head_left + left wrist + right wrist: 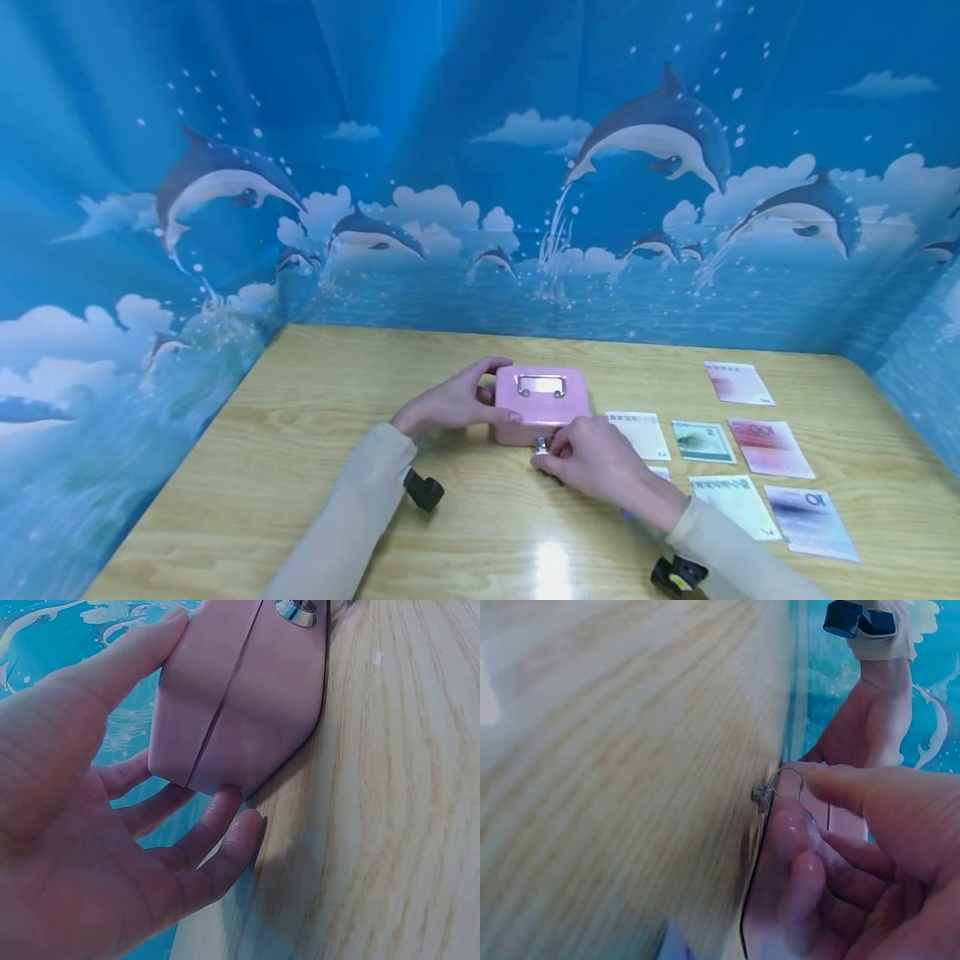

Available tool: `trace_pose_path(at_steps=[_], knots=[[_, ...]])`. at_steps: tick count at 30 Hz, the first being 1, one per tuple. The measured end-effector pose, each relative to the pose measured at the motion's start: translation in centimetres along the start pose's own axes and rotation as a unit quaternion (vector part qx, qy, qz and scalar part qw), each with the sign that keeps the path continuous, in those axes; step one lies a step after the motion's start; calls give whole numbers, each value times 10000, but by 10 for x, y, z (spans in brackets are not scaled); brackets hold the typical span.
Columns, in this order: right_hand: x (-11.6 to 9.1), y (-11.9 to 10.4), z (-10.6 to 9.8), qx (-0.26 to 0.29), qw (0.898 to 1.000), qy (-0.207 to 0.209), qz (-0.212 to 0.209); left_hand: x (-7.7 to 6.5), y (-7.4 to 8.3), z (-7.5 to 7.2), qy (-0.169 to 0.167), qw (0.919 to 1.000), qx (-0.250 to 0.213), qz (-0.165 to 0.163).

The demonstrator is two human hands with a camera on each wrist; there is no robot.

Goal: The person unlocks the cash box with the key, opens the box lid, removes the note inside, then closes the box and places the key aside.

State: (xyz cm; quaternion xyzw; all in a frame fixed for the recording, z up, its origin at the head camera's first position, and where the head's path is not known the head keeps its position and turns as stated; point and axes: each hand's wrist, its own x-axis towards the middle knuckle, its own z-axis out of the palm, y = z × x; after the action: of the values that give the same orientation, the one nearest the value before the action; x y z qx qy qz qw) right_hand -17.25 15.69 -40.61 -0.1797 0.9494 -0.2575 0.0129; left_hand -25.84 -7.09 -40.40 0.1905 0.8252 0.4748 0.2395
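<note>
A pink metal cash box (536, 408) with a folded silver handle (542, 386) on its lid sits on the table, its lid down. My left hand (457, 402) grips its left end, thumb along the front edge of the lid and fingers round the side. A round silver lock (298, 612) shows on the box's front in the left wrist view. Just in front of that lock, my right hand (592, 457) pinches a small key on a thin wire ring (788, 782). Fingers mostly hide the key. A small metal piece (761, 796) sits beside the ring.
Several banknotes lie to the right of the box, among them a green one (703, 442), a red one (771, 447) and a purple one (812, 522). One note lies partly under the right forearm. A blue dolphin-print cloth (480, 167) hangs behind the wooden table (337, 375).
</note>
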Motion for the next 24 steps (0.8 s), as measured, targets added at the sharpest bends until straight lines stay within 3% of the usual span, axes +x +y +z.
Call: trace_pose_path(at_steps=[8,14,24], knots=[[0,-10,2,88,9989,-43,452,-1,1,1,12,10000,-69,-4],[-2,-14,4,263,9987,-35,442,0,0,1,17,10000,-31,0],[-4,-12,6,102,9995,-60,299,-2,-1,-1,-55,10000,-30,22]])
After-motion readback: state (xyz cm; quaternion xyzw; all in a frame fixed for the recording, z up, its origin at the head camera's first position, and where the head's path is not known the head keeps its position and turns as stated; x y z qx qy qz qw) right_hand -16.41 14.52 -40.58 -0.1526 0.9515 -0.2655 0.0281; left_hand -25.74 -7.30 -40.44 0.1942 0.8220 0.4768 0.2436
